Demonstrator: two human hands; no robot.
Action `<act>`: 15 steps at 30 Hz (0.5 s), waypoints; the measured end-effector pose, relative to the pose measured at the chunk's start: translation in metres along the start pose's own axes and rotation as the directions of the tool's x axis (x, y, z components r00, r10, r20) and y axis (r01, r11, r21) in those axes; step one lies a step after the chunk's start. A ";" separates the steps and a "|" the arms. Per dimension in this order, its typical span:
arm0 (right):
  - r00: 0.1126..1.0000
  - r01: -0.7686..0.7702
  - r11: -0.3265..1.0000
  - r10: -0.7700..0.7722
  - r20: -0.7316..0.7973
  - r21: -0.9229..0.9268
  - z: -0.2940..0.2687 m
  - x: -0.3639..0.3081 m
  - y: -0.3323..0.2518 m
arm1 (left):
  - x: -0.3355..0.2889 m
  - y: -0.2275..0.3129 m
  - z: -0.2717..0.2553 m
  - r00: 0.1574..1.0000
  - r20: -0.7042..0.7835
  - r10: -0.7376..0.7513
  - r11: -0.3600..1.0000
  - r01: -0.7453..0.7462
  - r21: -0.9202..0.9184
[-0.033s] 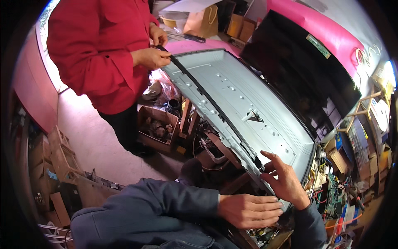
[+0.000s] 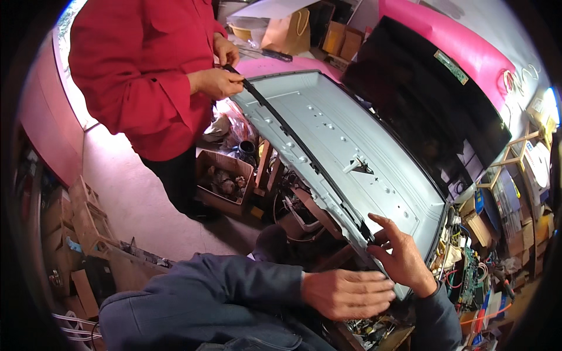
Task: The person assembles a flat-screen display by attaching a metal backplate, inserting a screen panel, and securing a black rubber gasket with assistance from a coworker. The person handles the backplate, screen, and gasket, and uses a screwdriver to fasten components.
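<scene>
Left hand [image 2: 349, 294] is lying flat and unclenched, fingers nearly straight, gripping nothing visible, beside the near corner of the pale metal panel [image 2: 336, 155]. Right hand [image 2: 404, 257] is arching over that corner, forefinger and thumb parted at the black strip's [image 2: 300, 142] end; whether it is gripping cannot be told. Both panel and strip are reaching away toward a co-worker's hand [image 2: 219, 83].

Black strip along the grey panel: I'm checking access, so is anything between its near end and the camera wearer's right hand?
Nothing visible: the right hand is at the near end of the black strip, contact unclear. The left hand is lower, aside.
</scene>
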State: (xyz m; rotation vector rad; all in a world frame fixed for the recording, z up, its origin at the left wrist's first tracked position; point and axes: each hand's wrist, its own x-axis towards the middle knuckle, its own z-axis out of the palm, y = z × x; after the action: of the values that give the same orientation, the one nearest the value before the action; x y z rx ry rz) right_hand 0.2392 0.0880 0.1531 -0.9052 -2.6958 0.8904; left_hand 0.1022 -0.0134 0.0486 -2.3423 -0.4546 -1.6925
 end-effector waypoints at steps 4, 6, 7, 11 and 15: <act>0.999 -0.018 1.000 0.018 -0.044 0.007 0.002 0.000 0.001 | -0.017 -0.017 -0.059 0.978 -0.104 -0.179 0.945 0.200 0.258; 0.990 0.076 0.994 -0.085 -0.116 -0.075 0.001 -0.005 -0.002 | -0.038 -0.027 -0.083 0.929 -0.288 -0.231 0.891 0.321 0.320; 0.979 0.119 0.986 -0.136 -0.149 -0.117 0.000 -0.008 -0.003 | -0.042 -0.030 -0.088 0.849 -0.426 -0.313 0.851 0.450 0.272; 0.967 0.112 0.976 -0.150 -0.204 -0.184 -0.002 -0.026 -0.003 | -0.058 -0.055 -0.113 0.386 -0.721 -0.575 0.677 0.719 -0.155; 0.974 0.099 0.967 -0.142 -0.174 -0.237 -0.003 -0.043 -0.004 | -0.086 -0.100 -0.143 0.009 -0.630 -0.776 0.548 0.505 -0.667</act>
State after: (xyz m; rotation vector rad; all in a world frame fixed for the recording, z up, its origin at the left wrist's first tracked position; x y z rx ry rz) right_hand 0.2731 0.0614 0.1595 -0.8090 -2.6867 0.4522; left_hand -0.0860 0.0185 0.0118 -0.6979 -1.2446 -3.2596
